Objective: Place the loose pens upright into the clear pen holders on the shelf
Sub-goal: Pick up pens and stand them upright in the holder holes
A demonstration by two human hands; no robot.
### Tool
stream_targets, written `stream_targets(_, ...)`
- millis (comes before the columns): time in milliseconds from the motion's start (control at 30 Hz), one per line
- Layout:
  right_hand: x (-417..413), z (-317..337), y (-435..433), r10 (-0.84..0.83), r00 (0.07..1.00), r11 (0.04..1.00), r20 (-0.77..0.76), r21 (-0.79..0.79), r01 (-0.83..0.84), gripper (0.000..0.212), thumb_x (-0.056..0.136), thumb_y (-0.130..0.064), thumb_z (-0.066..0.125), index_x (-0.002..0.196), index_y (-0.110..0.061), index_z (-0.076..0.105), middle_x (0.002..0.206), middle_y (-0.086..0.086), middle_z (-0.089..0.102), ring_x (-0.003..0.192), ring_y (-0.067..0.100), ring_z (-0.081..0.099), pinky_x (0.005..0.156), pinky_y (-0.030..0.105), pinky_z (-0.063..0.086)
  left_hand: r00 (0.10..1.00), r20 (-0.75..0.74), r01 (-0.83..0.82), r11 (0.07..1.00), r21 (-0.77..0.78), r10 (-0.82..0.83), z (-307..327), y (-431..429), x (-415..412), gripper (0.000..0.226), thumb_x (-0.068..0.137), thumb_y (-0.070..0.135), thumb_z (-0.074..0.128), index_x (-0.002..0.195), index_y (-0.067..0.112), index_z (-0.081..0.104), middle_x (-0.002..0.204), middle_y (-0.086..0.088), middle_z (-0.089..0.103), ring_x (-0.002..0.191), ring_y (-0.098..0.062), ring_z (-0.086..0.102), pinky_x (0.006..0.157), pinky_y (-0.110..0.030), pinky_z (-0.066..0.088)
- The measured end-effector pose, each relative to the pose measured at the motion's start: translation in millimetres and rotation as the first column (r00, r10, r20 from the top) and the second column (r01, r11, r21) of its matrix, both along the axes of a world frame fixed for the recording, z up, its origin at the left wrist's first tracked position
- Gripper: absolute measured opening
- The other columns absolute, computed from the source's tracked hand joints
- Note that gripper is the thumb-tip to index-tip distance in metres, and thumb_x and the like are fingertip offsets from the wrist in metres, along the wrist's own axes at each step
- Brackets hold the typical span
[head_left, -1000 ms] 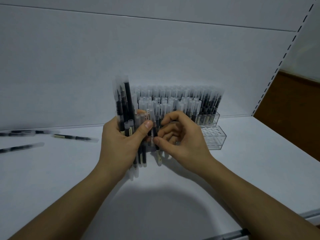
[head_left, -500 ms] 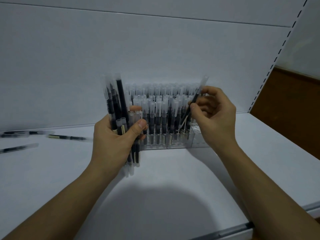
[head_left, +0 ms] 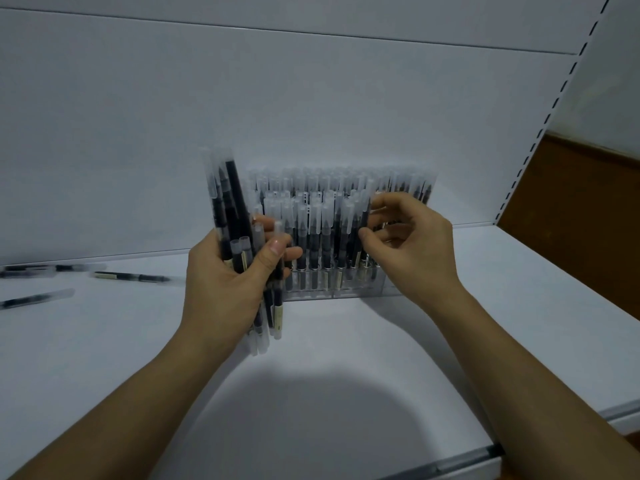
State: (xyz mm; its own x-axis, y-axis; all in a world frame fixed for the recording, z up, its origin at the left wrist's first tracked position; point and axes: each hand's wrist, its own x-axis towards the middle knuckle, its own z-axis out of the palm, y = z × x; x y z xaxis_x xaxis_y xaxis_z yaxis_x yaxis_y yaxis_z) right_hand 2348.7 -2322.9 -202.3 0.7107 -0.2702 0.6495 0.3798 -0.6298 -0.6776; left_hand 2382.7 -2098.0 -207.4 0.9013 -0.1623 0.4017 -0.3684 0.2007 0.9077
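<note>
Black pen, cap up, near-vertical in right hand.

Left hand grips a pen bundle at the holders' 9 o'clock; right hand pinches one pen at 3 o'clock.

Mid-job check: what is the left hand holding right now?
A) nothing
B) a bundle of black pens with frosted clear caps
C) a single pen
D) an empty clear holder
B: the left hand grips a bundle of black pens with frosted clear caps, while the right hand pinches one pen at the clear plastic pen holders.
</note>
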Motion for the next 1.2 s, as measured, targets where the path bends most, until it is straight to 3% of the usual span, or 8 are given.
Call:
stream_targets(133,-1,1,1,-0.032,0.999,0.999,-0.041,-0.039,0.03,0.034,0.083,-0.003,0.078,0.1,-0.03,0.065,0.084,-0.01,0.07,0.066,0.015,0.067,0.068,0.02,0.06,1.0,0.012,0.004,1.0,0.012,-0.004,0,1,-1,0.023,0.089,0.02,0.064,0.109,0.01,0.063,0.098,-0.005,0.077,0.091,-0.023,0.076,0.08,-0.037,0.062)
stream_targets(333,-1,0,1,-0.075,0.993,0.99,-0.093,-0.124,0.063,0.024,0.081,-0.008,0.08,0.1,-0.021,0.071,0.081,-0.01,0.071,0.066,0.012,0.068,0.07,0.024,0.06,1.0,0.027,-0.001,1.0,0.011,0.0,-2,1,-1,0.016,0.089,0.019,0.063,0.103,0.011,0.063,0.098,-0.005,0.076,0.09,-0.024,0.076,0.078,-0.039,0.062)
stream_targets(467,-2,0,2,-0.105,0.985,0.983,-0.135,-0.165,0.082,0.024,0.08,-0.012,0.082,0.096,-0.026,0.071,0.078,-0.014,0.071,0.067,0.007,0.068,0.07,0.027,0.061,0.998,0.053,-0.04,0.999,0.027,0.038,-2,1,-1,0.01,0.093,0.007,0.064,0.099,0.015,0.064,0.086,0.002,0.074,0.088,-0.017,0.075,0.071,-0.03,0.062)
stream_targets(667,-2,-1,0,-0.092,0.978,0.98,-0.185,-0.188,0.057,0.026,0.078,-0.02,0.087,0.092,-0.028,0.067,0.071,-0.014,0.071,0.066,0.006,0.068,0.07,0.032,0.062,0.996,0.048,-0.075,0.997,0.027,0.074,-1,1,-1,0.01,0.093,0.007,0.065,0.098,0.015,0.066,0.082,0.006,0.073,0.086,-0.015,0.073,0.067,-0.023,0.06)
stream_targets(800,-6,0,6,-0.109,0.994,0.984,0.011,-0.14,0.109,0.027,0.082,-0.02,0.082,0.084,-0.022,0.056,0.058,-0.007,0.059,0.055,0.009,0.056,0.059,0.018,0.048,0.998,-0.026,-0.06,0.998,-0.027,0.059,-1,1,-2,0.007,0.092,0.008,0.065,0.096,0.014,0.066,0.082,0.007,0.071,0.085,-0.018,0.073,0.065,-0.028,0.061)
stream_targets(867,-8,-3,14,0.0,0.998,0.99,0.062,-0.143,0.009,0.026,0.084,-0.014,0.081,0.083,-0.017,0.055,0.061,-0.008,0.056,0.054,0.009,0.053,0.056,0.015,0.044,0.998,-0.037,-0.058,0.998,-0.029,0.057,-1,0,-2,0.006,0.092,0.008,0.065,0.097,0.012,0.065,0.081,0.007,0.07,0.082,-0.019,0.073,0.064,-0.03,0.061)
stream_targets(1000,-7,-14,36,0.311,0.943,0.946,-0.121,-0.059,-0.32,0.024,0.083,-0.018,0.085,0.096,-0.013,0.066,0.083,-0.006,0.071,0.055,0.016,0.061,0.055,0.021,0.051,0.997,-0.025,-0.068,0.997,-0.021,0.068,-2,1,0,0.009,0.093,0.012,0.065,0.102,0.009,0.064,0.08,0.001,0.07,0.077,-0.019,0.071,0.063,-0.033,0.06)
stream_targets(1200,-3,-22,42,0.412,0.893,0.911,-0.18,0.11,-0.398,0.031,0.079,-0.01,0.088,0.098,-0.019,0.065,0.083,0.001,0.074,0.059,0.021,0.062,0.057,0.028,0.052,1.0,-0.018,-0.018,1.0,-0.016,0.018,-2,1,-1,0.009,0.094,0.012,0.064,0.103,0.01,0.063,0.077,-0.002,0.069,0.076,-0.02,0.07,0.065,-0.033,0.06)
